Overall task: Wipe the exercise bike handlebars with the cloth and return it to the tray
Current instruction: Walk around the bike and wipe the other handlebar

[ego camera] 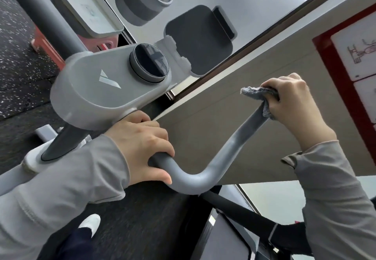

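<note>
The wiping step is judged to be in hand. The grey cloth (257, 94) is wrapped over the far end of the handlebar (227, 149), right of centre in the frame. It is clasped there by the right hand (293, 99), whose grip is closed round cloth and bar together. The bar near its lower bend is held by the left hand (142, 143), fingers curled round it. Next, a slide of the cloth down toward the bend seems called for, then a carry to the white tray (87, 5) at the upper left. The bar's tip is hidden under cloth and hand, and no second handlebar is seen.
</note>
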